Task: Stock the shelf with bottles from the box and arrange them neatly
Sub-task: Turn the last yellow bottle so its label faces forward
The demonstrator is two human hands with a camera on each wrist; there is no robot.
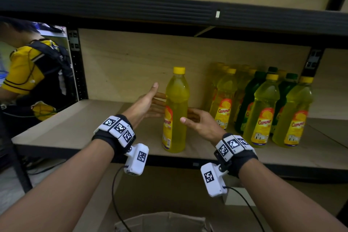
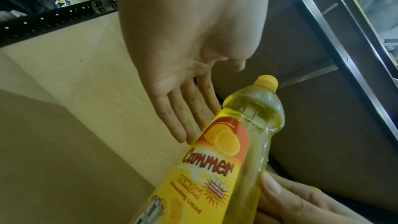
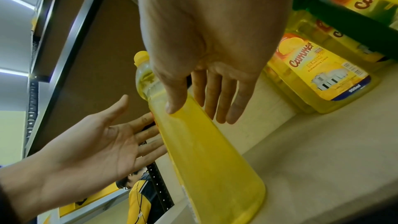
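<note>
A yellow bottle (image 1: 176, 111) stands upright near the front edge of the shelf (image 1: 75, 124), between the two hands. The left hand (image 1: 146, 104) is spread wide open on the bottle's left side, palm turned toward it, thumb pointing up and fingers (image 2: 183, 117) straight; the fingertips reach the bottle's side at about label height, and whether they press it or only brush it cannot be told. The right hand (image 1: 200, 121) is open as well, on the bottle's right side, fingers (image 3: 224, 98) straight and passing behind the bottle, with the thumb out in front of the bottle's lower body and close to its surface. Neither hand has its fingers curled round the bottle.

Farther to the right of the right hand, a group of bottles (image 1: 263, 107) stands together toward the back of the shelf, most yellow with yellow caps and a few dark green ones among them. Below the wrists, at the bottom edge of the head view, the open top of a cardboard box (image 1: 162, 221) shows. Off to the left of the left hand, beyond the shelf post, stands a person in a yellow and black shirt (image 1: 24, 73)
</note>
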